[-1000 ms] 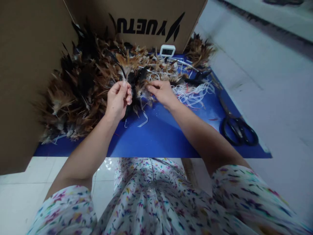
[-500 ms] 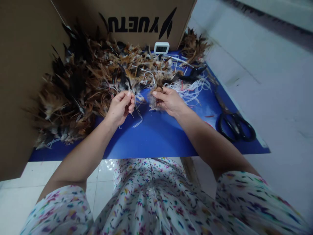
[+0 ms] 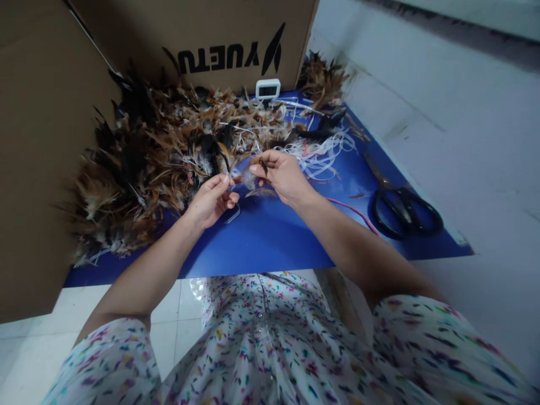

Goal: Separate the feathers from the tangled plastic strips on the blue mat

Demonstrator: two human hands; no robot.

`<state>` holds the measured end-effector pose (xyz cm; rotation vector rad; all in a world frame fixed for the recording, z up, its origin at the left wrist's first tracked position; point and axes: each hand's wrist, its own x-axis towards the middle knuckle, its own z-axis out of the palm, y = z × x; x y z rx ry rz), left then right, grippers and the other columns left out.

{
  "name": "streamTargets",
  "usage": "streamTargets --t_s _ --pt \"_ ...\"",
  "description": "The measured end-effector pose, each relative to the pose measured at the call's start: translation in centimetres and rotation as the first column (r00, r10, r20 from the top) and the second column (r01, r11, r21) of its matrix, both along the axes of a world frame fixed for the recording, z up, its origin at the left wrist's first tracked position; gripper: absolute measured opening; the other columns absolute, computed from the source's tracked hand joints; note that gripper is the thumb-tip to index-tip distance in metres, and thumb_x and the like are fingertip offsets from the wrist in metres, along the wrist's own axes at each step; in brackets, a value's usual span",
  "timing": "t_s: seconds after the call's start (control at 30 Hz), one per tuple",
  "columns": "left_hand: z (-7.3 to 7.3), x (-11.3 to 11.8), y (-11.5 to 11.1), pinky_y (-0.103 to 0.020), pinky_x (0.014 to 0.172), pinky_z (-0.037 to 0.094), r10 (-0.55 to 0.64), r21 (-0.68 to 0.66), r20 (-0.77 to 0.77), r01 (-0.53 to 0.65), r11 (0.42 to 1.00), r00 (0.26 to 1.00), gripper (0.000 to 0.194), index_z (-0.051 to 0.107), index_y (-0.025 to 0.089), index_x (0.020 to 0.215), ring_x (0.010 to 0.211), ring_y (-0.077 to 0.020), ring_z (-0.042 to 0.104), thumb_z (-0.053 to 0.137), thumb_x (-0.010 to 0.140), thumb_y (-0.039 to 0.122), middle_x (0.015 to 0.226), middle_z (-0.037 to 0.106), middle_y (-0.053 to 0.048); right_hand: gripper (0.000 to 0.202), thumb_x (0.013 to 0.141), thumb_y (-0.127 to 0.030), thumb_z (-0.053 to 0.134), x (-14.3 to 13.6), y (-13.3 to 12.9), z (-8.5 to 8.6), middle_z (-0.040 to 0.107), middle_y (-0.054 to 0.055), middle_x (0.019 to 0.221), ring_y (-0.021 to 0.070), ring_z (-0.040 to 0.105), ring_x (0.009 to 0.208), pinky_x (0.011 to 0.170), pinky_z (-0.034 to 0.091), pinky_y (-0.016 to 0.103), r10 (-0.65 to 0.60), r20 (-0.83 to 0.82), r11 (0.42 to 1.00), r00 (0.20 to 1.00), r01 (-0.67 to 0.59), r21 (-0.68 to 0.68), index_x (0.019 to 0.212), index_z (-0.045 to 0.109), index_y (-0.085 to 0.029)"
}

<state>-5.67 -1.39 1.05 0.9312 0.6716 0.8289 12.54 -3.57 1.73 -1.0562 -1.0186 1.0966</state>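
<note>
My left hand (image 3: pixel 210 199) pinches the end of a thin white strip (image 3: pixel 233 212) that curls down onto the blue mat (image 3: pixel 270 242). My right hand (image 3: pixel 282 175) is closed around a small tuft of feathers (image 3: pixel 250 179) held just above the mat, fingertips close to those of my left hand. A large pile of brown and black feathers (image 3: pixel 143 163) lies to the left and behind both hands. Tangled white strips (image 3: pixel 323 154) lie just beyond my right hand.
Black scissors (image 3: pixel 400 208) lie on the mat at the right. A small white digital timer (image 3: pixel 268 89) stands against a cardboard box (image 3: pixel 202 34) at the back. Another cardboard wall (image 3: pixel 34 140) closes the left side. A red strand (image 3: pixel 354 211) lies near my right forearm.
Both hands have drawn back from the feather pile toward me and come together. My right hand has lifted a small tuft off the pile.
</note>
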Motion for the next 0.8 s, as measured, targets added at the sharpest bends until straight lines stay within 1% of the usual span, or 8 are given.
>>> streamTargets --t_s 0.07,0.13,0.27,0.43,0.6,0.67,0.73,0.8 --pt "-0.2 0.1 -0.1 -0.014 0.040 0.043 -0.012 -0.031 -0.016 0.011 0.999 1.000 0.033 0.056 0.014 0.074 0.049 -0.0056 0.060 0.083 0.075 0.032 0.074 0.065 0.002 0.012 0.071 -0.017 0.075 -0.3 -0.1 0.0 0.064 -0.003 0.070 0.0073 0.054 0.058 0.051 0.044 0.021 -0.029 0.005 0.999 1.000 0.028 0.025 0.077 0.064 -0.018" --pt "-0.4 0.2 -0.3 -0.013 0.040 0.044 -0.027 -0.059 -0.030 0.025 0.998 0.999 0.029 0.057 0.014 0.075 0.048 -0.0063 0.061 0.081 0.078 0.031 0.068 0.062 0.003 0.009 0.072 -0.013 0.070 -0.5 0.0 -0.2 0.065 -0.004 0.070 0.0069 0.055 0.058 0.051 0.045 0.020 -0.056 0.010 0.997 0.998 0.055 0.045 0.076 0.064 -0.019" --pt "-0.2 0.5 -0.7 -0.013 0.043 0.049 -0.039 -0.107 -0.068 0.032 0.994 0.997 0.024 0.057 0.013 0.074 0.051 -0.0076 0.066 0.075 0.084 0.026 0.069 0.063 0.002 0.012 0.073 -0.009 0.063 -0.4 0.2 -0.5 0.064 -0.005 0.067 0.0067 0.055 0.059 0.052 0.045 0.019 -0.085 0.012 0.995 0.996 0.085 0.052 0.076 0.063 -0.020" --pt "0.2 0.8 -0.8 -0.015 0.055 0.059 -0.023 -0.136 -0.103 0.009 0.991 0.994 0.021 0.056 0.013 0.073 0.060 -0.0107 0.072 0.065 0.092 0.018 0.069 0.069 -0.003 0.011 0.074 -0.010 0.065 -0.3 0.3 -0.4 0.063 -0.004 0.068 0.0070 0.055 0.059 0.050 0.044 0.018 -0.081 0.009 0.995 0.997 0.080 0.052 0.078 0.061 -0.020" --pt "0.1 0.7 -0.5 -0.014 0.057 0.059 0.020 -0.135 -0.079 -0.030 0.990 0.997 0.018 0.058 0.013 0.074 0.061 -0.0099 0.072 0.067 0.089 0.015 0.075 0.074 -0.005 0.008 0.080 -0.015 0.065 0.5 0.4 0.0 0.060 -0.003 0.072 0.0080 0.055 0.062 0.055 0.045 0.021 -0.121 0.042 0.992 0.992 0.119 0.028 0.080 0.060 -0.021" --pt "0.4 0.6 -0.4 -0.013 0.056 0.059 0.041 -0.144 -0.056 -0.048 0.988 0.998 0.017 0.059 0.013 0.074 0.059 -0.0089 0.072 0.066 0.090 0.014 0.075 0.074 -0.005 0.010 0.079 -0.012 0.065 1.3 0.6 0.0 0.058 -0.003 0.068 0.0083 0.052 0.059 0.055 0.044 0.023 -0.120 0.113 0.993 0.986 0.119 0.017 0.077 0.060 -0.020" --pt "0.7 0.5 -0.4 -0.011 0.053 0.057 0.076 -0.162 -0.035 -0.081 0.983 0.997 0.016 0.058 0.013 0.075 0.057 -0.0072 0.070 0.064 0.090 0.012 0.074 0.072 -0.003 0.015 0.072 -0.004 0.064 2.3 0.7 0.0 0.058 -0.002 0.063 0.0094 0.050 0.057 0.057 0.042 0.026 -0.034 0.268 0.999 0.963 0.039 -0.013 0.070 0.062 -0.018" --pt "1.1 0.5 -0.3 -0.009 0.052 0.056 0.112 -0.184 -0.031 -0.116 0.976 0.993 0.016 0.057 0.014 0.075 0.055 -0.0054 0.069 0.063 0.090 0.010 0.073 0.071 0.000 0.020 0.064 0.004 0.064 3.2 0.7 0.1 0.060 -0.001 0.063 0.0119 0.053 0.060 0.063 0.044 0.029 0.085 0.473 0.996 0.877 -0.067 -0.055 0.066 0.065 -0.017"
